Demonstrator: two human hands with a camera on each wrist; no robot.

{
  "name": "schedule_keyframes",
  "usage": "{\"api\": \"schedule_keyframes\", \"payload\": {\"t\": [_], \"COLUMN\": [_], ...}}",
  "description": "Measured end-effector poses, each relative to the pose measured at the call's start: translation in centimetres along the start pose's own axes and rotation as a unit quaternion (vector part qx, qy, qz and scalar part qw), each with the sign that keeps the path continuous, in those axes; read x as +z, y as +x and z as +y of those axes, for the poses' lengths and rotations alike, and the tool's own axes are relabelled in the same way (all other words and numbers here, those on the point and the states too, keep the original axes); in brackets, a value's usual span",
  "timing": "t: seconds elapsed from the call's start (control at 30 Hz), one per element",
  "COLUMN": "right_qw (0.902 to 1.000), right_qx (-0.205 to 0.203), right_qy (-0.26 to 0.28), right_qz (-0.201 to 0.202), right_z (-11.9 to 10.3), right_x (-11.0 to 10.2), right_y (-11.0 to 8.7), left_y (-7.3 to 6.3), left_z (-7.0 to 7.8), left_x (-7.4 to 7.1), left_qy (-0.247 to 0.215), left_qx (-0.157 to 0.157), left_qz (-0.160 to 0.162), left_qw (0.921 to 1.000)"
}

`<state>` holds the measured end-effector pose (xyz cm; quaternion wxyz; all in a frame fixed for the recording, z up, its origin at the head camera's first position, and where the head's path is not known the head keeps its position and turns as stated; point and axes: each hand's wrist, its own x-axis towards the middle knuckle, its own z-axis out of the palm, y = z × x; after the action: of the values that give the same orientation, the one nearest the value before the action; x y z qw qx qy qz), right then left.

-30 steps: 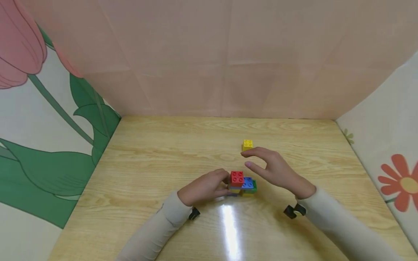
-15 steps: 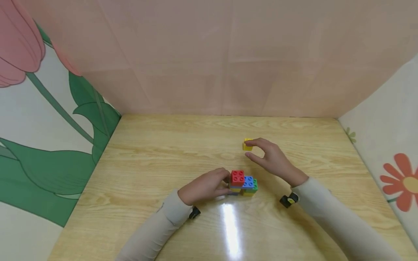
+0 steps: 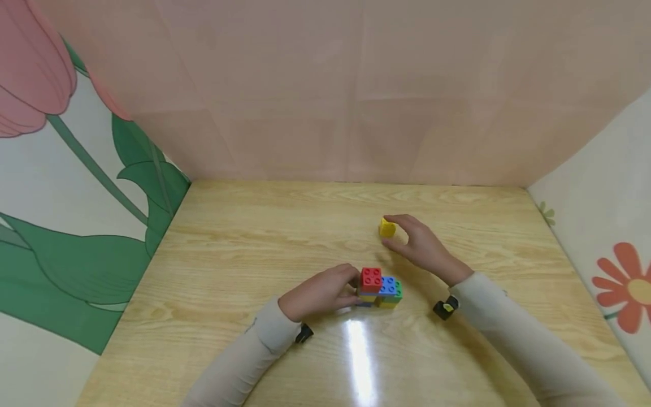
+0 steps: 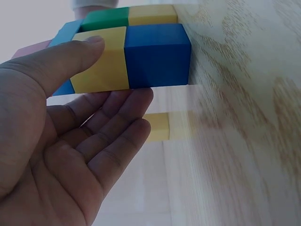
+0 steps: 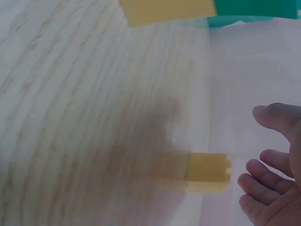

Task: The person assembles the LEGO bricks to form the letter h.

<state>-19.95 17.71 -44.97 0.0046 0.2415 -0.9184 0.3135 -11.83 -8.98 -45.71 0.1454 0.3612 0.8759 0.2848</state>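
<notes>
My left hand (image 3: 322, 293) holds the left side of a small toy-brick structure. In the left wrist view its thumb lies on a yellow brick (image 4: 110, 68) above a dark blue brick (image 4: 157, 54), with the fingers behind. A light blue brick (image 3: 387, 286) bridges this column and one of a green brick (image 3: 399, 290) over a yellow brick. On top at the left sits a red brick (image 3: 371, 279). Farther back, a loose yellow brick (image 3: 387, 229) stands by my right hand (image 3: 424, 246), thumb and fingers spread. The right wrist view shows a gap between them.
The wood-grain table (image 3: 254, 220) ends at a pinkish back wall (image 3: 285, 141). Side panels with a tulip (image 3: 35, 62) and a red flower (image 3: 630, 288) flank it. A bright light reflection crosses the front of the tabletop.
My right hand has moved away from me to the loose yellow brick, which now looks slightly turned. The left hand stays on the brick structure.
</notes>
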Motion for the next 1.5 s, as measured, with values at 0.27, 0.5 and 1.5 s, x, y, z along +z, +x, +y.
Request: {"api": "schedule_keyframes", "payload": {"t": [0.27,0.5,1.5], "right_qw": [0.9996,0.9987,0.9968], "right_qx": [0.027,0.006,0.069], "right_qy": [-0.003,-0.020,-0.040], "right_qz": [-0.003,0.046,0.011], "right_z": [1.0,1.3,3.4], "right_x": [0.8,0.8,1.3], "right_y": [0.0,0.4,0.7], "left_y": [-0.1,0.0,0.0], "left_z": [0.2,0.2,0.1], "left_x": [-0.1,-0.3,0.0], "left_qy": [-0.004,0.001,0.005], "left_qx": [0.005,0.008,-0.008], "left_qz": [0.002,0.003,-0.006], "left_qw": [1.0000,1.0000,0.9999]}}
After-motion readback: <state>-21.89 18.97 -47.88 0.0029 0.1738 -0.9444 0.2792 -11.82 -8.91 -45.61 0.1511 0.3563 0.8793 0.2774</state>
